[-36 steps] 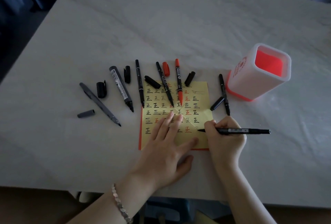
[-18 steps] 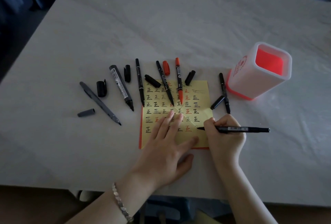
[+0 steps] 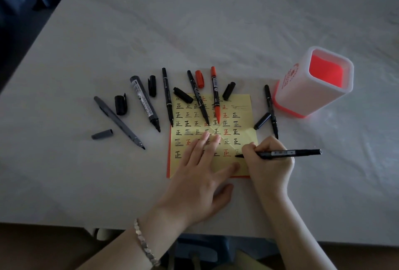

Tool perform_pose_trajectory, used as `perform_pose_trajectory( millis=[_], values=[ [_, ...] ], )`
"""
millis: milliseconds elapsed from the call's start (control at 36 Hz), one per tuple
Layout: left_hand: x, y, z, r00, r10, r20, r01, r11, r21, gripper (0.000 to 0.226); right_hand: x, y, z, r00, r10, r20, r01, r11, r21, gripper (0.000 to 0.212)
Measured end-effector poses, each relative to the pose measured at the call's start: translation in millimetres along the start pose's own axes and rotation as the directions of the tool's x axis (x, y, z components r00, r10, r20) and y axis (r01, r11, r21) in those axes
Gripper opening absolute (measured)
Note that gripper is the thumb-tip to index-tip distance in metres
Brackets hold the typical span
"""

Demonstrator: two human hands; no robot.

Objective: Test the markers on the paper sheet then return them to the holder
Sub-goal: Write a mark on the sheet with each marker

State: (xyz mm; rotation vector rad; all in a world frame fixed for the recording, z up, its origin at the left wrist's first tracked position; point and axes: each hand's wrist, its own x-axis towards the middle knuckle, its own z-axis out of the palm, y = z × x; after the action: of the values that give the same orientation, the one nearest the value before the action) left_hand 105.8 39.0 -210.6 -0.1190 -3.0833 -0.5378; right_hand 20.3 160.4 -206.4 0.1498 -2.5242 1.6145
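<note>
Nearest the camera, the left forearm carries a silver bracelet (image 3: 145, 246) at the wrist. The left hand (image 3: 198, 174) lies flat and released, palm down, its fingers spread across the lower part of the yellow paper sheet (image 3: 244, 118), pinning it to the pale bench (image 3: 194, 32). An orange underlayer shows along the sheet's left and bottom edges.

Just right of it, the right hand (image 3: 268, 161) has its grip clenched around a black marker (image 3: 287, 153), uncapped. The barrel lies nearly horizontal, tail pointing right, tip touching the sheet at the right end of the bottom row of written characters.

The sheet bears rows of one repeated character in black, grey and red, with creases crossing its middle.

Beyond the hands, uncapped markers lie fanned out with tips toward the sheet: a grey marker (image 3: 117, 121) far left, a thick black marker (image 3: 145, 102), a slim black marker (image 3: 168, 96), another black marker (image 3: 198, 98) resting on the sheet, and a red marker (image 3: 215, 94) with its tip on the sheet. A further black marker (image 3: 271, 111) lies right of the sheet, near the holder.

Loose caps lie among them: a grey cap (image 3: 102, 134), several black caps, whose match to each marker I cannot tell, and a red cap (image 3: 199, 78).

Far right stands the holder (image 3: 302, 96), white-walled, red inside, upright, holding no markers.
</note>
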Motion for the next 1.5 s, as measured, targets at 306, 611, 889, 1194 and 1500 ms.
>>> perform_pose_trajectory(
  millis=[306, 611, 889, 1194, 1500],
  values=[
    [0.4, -0.4, 1.5, 1.000, 0.010, -0.011, -0.010, 1.000, -0.016, 0.035, -0.8, 4.2, -1.6, 0.991, 0.060, -0.120, -0.070, 0.995, -0.077, 0.036],
    [1.2, 0.5, 0.3, 1.000, -0.003, -0.009, 0.003, 1.000, -0.025, 0.035, 3.4, 0.5, -0.9, 0.990, 0.110, -0.093, -0.110, 0.994, 0.006, 0.030],
    [0.6, 1.0, 0.6, 1.000, -0.014, -0.012, 0.014, 1.000, -0.020, 0.035, 2.2, 0.0, 1.7, 0.992, 0.076, -0.104, -0.081, 0.996, -0.039, 0.029],
    [1.3, 1.2, -1.3, 1.000, -0.008, -0.002, 0.008, 1.000, -0.024, 0.036, 2.7, 0.5, 0.7, 0.989, 0.104, -0.101, -0.105, 0.995, -0.001, 0.030],
    [0.3, -0.6, 0.6, 1.000, -0.007, 0.015, 0.007, 1.000, 0.004, 0.036, 3.2, -3.1, -3.4, 0.973, 0.170, -0.156, -0.152, 0.981, 0.120, 0.032]
  ],
)
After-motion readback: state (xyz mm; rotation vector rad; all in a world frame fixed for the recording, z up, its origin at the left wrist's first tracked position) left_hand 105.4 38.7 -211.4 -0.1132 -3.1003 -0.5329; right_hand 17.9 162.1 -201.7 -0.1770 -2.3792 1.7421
